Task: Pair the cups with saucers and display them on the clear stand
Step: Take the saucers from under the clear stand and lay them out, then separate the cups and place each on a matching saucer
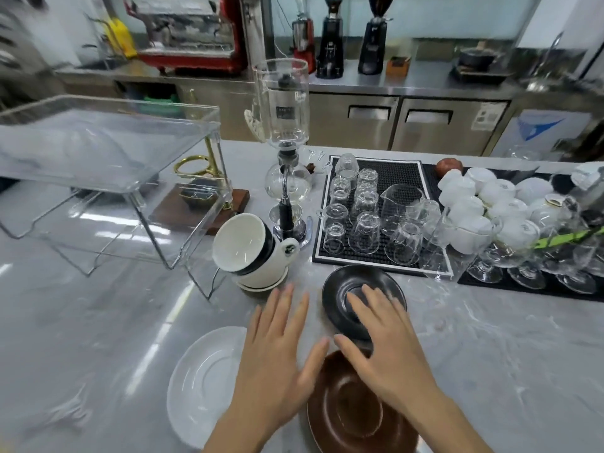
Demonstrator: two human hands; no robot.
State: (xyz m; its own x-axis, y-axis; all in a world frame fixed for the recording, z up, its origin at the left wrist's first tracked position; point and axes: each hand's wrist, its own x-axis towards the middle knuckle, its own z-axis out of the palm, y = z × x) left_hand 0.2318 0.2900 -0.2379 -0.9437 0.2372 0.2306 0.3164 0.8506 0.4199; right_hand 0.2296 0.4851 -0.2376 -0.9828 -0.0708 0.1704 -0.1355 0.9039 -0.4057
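Grey marble worktop [98,338] is carrying everything I am watching. My left hand [274,351] is hovering flat between the white saucer [199,384] and the brown saucer [346,416], fingers [287,299] straight and spread wide, holding nothing. My right hand [382,348] is reaching over the black saucer [353,282], its fingers likewise stretched and loose; whether they are touching the saucer I cannot tell. The three saucers are lying flat, wells facing up: white at the near left, brown nearest me, black just beyond the brown one. Beyond my left hand a stack of cups [251,250] is leaning on its side on another white saucer [261,284], its long axis tilting up and left, the top cup's mouth pointing left toward the clear stand [108,158]. That stand is sitting at the far left of the worktop. Upturned glasses are standing on a black mat [392,171] to the right, near a glass siphon brewer [284,142].
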